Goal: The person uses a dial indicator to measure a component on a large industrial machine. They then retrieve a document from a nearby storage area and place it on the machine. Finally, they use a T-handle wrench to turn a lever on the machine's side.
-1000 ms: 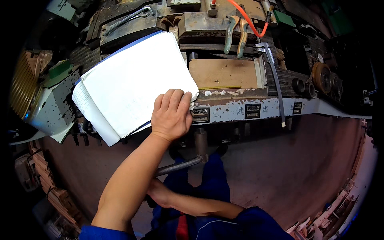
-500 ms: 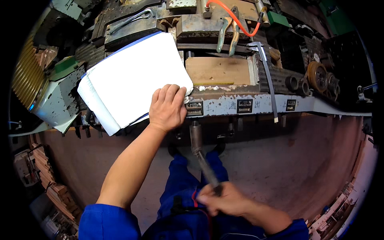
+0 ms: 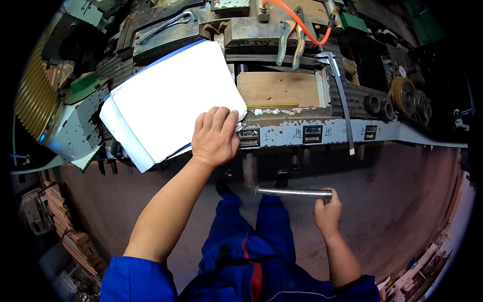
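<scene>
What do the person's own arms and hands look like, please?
The left hand and right hand are bare, with no gloves. Both forearms are uncovered too. Plain blue sleeves end around the elbows.

From the person's head, the left fisheye camera is looking steeply down from near above, facing the machine (image 3: 287, 136) across the upper half and taking in the floor (image 3: 392, 201) and the person's legs (image 3: 221, 221) below, the wide lens bending straight edges.
</scene>
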Motion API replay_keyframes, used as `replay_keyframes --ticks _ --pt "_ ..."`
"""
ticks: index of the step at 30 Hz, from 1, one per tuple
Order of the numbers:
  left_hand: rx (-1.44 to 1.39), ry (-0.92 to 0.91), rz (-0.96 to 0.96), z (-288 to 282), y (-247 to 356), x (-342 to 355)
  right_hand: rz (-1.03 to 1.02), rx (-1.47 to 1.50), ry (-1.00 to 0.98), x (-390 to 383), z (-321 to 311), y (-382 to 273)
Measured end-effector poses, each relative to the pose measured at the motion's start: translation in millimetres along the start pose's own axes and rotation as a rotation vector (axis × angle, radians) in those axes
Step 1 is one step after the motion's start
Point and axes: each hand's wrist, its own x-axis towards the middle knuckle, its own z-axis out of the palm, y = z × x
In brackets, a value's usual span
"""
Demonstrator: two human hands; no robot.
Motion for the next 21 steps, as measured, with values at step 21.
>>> replay_keyframes --ticks 21 --pt "0.035 -0.082 -0.040 -0.8 -8.1 -4.3 0.107 -0.038 0.000 3.4 -6.6 -30.3"
